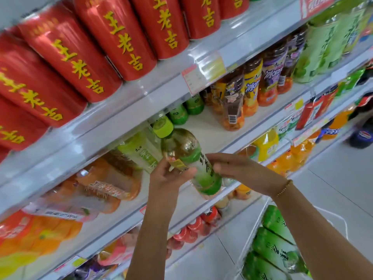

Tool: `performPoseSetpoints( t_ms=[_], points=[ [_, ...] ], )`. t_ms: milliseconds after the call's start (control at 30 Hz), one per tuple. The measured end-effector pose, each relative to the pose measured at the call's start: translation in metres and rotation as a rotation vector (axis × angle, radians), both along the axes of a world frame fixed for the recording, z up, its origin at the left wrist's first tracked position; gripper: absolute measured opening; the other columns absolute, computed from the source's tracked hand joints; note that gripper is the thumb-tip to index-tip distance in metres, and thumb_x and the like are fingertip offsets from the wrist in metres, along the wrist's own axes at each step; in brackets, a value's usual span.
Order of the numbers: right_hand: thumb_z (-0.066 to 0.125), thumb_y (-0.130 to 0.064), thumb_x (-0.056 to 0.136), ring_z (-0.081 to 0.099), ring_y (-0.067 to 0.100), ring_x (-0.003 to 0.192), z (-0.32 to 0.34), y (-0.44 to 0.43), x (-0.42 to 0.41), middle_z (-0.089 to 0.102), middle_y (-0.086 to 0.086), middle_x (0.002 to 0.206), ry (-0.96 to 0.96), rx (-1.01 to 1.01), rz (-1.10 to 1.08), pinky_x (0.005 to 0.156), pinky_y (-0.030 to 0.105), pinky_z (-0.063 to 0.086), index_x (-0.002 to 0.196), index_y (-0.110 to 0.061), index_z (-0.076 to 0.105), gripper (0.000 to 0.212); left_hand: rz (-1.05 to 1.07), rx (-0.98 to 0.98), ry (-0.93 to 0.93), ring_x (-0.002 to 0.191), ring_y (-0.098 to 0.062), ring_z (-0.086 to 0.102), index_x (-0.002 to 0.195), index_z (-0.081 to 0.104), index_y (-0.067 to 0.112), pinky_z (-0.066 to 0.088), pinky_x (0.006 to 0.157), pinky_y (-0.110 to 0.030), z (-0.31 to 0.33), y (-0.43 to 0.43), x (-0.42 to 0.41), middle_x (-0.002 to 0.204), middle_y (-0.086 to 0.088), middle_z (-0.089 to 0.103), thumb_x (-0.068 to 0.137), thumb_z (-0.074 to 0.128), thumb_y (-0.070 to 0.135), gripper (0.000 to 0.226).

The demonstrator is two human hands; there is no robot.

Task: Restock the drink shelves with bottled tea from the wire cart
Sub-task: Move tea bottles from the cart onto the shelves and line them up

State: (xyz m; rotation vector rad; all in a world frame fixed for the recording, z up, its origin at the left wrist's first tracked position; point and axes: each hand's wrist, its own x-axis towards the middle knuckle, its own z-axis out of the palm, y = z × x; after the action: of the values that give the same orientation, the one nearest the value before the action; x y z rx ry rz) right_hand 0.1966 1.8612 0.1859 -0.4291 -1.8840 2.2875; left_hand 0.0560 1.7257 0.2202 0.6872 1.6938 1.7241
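- The green tea bottle [186, 154] is held in the air just in front of the second shelf [203, 128], level with its opening.
- Its long axis runs on a slant: the lime-green cap [163, 127] points up and to the left toward the shelf, and the base points down and to the right, toward the person.
- The cap is on, and pale amber tea shows through the clear shoulder above the green label.
- The left hand [169, 176] reaches up from below and grips the bottle's middle, with the thumb laid across the label's upper edge.
- The right hand [238, 168] comes in from the right, its fingers curled round the lower part of the label; a beaded bracelet [284, 187] circles that wrist.
- Both forearms rise steeply from the bottom of the view.
- The label carries dark brush-style characters, too blurred to read.
- Matching green tea bottles [141, 152] stand on the shelf just behind the cap.
- Red cans [113, 43] on the shelf above read 王老吉 in yellow.
- Further right on the second shelf, yellow-labelled bottles [251, 85] and purple-labelled bottles [272, 75] show a large 冰.
- Below the right arm, the wire cart [255, 229] holds more green-labelled bottles [278, 245].
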Motion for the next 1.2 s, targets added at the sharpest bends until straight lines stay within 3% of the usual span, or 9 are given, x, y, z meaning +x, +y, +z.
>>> performPoseSetpoints(
  t_ms=[100, 167, 300, 500, 633, 767, 933, 1033, 1200],
  points=[
    [0.066, -0.012, 0.085, 0.064, 0.000, 0.097, -0.009, -0.007, 0.012, 0.069, -0.017, 0.105, -0.074, 0.049, 0.046, 0.079, 0.016, 0.051, 0.129, -0.023, 0.050, 0.048, -0.125, 0.165, -0.278, 0.085, -0.016, 0.070, 0.086, 0.076, 0.020, 0.057, 0.076, -0.032, -0.010, 0.002, -0.001, 0.089, -0.003, 0.074, 0.043, 0.091, 0.011, 0.047],
    [0.078, -0.024, 0.074, 0.065, 0.007, 0.097, -0.015, -0.011, 0.015, 0.069, -0.011, 0.105, -0.072, 0.047, -0.086, 0.081, 0.023, 0.051, 0.120, -0.031, 0.058, 0.052, -0.152, 0.191, -0.372, 0.090, -0.017, 0.070, 0.090, 0.076, 0.018, 0.057, 0.075, -0.030, -0.011, 0.005, 0.001, 0.093, -0.005, 0.073, 0.049, 0.092, 0.019, 0.045],
    [0.084, -0.038, 0.060, 0.068, 0.020, 0.090, -0.019, -0.015, 0.018, 0.068, -0.008, 0.105, -0.165, 0.213, -0.394, 0.082, 0.041, 0.056, 0.106, -0.045, 0.058, 0.053, -0.060, -0.092, -0.187, 0.099, -0.018, 0.068, 0.110, 0.068, 0.014, 0.057, 0.078, -0.027, -0.012, 0.015, 0.020, 0.108, -0.007, 0.071, 0.086, 0.065, 0.013, 0.024],
    [0.081, -0.034, 0.068, 0.060, 0.007, 0.094, -0.022, -0.012, -0.005, 0.059, -0.006, 0.108, -0.140, 0.515, -0.604, 0.083, 0.020, 0.051, 0.128, -0.034, 0.050, 0.068, 0.090, -0.250, -0.024, 0.093, -0.020, 0.070, 0.114, 0.059, 0.021, 0.058, 0.080, -0.046, -0.019, 0.064, 0.018, 0.104, -0.003, 0.072, 0.060, 0.085, 0.033, 0.060],
    [0.071, -0.046, 0.075, 0.056, 0.014, 0.111, -0.030, 0.016, -0.015, 0.052, -0.007, 0.130, -0.147, 0.574, -0.576, 0.093, 0.032, 0.050, 0.140, -0.031, 0.039, 0.074, 0.129, -0.224, -0.015, 0.091, -0.023, 0.070, 0.107, 0.059, 0.015, 0.057, 0.081, -0.047, -0.014, 0.095, 0.000, 0.096, 0.000, 0.072, 0.063, 0.084, 0.027, 0.052],
    [0.065, -0.050, 0.079, 0.058, 0.022, 0.106, -0.044, 0.037, -0.015, 0.050, -0.001, 0.129, -0.284, 0.694, -0.726, 0.093, 0.029, 0.045, 0.130, -0.017, 0.053, 0.062, 0.210, -0.247, 0.114, 0.102, -0.023, 0.064, 0.126, 0.050, 0.014, 0.053, 0.091, -0.042, -0.010, 0.125, -0.018, 0.086, 0.016, 0.053, 0.074, 0.078, 0.029, 0.061],
    [0.072, -0.026, 0.080, 0.056, 0.018, 0.094, -0.068, 0.056, -0.010, 0.053, 0.005, 0.115, -0.339, 0.658, -0.862, 0.076, 0.014, 0.034, 0.116, -0.009, 0.056, 0.042, 0.264, -0.335, 0.344, 0.122, -0.027, 0.052, 0.142, 0.034, 0.006, 0.041, 0.102, -0.029, -0.018, 0.156, -0.040, 0.136, -0.008, 0.050, 0.076, 0.076, 0.035, 0.083],
    [0.074, -0.022, 0.077, 0.050, 0.016, 0.093, -0.070, 0.059, -0.014, 0.051, 0.001, 0.104, -0.275, 0.610, -0.909, 0.074, 0.018, 0.035, 0.112, -0.010, 0.051, 0.043, 0.272, -0.289, 0.446, 0.126, -0.021, 0.048, 0.145, 0.029, 0.006, 0.035, 0.087, -0.012, -0.030, 0.166, -0.041, 0.139, -0.006, 0.048, 0.077, 0.077, 0.030, 0.086],
    [0.075, -0.018, 0.076, 0.044, 0.013, 0.082, -0.077, 0.067, -0.020, 0.046, 0.000, 0.095, -0.275, 0.627, -0.922, 0.063, 0.009, 0.036, 0.103, -0.011, 0.050, 0.038, 0.349, -0.214, 0.641, 0.105, -0.021, 0.061, 0.129, 0.046, 0.010, 0.052, 0.091, -0.037, -0.052, 0.192, -0.048, 0.120, -0.005, 0.062, 0.066, 0.083, 0.035, 0.078]
  ],
)
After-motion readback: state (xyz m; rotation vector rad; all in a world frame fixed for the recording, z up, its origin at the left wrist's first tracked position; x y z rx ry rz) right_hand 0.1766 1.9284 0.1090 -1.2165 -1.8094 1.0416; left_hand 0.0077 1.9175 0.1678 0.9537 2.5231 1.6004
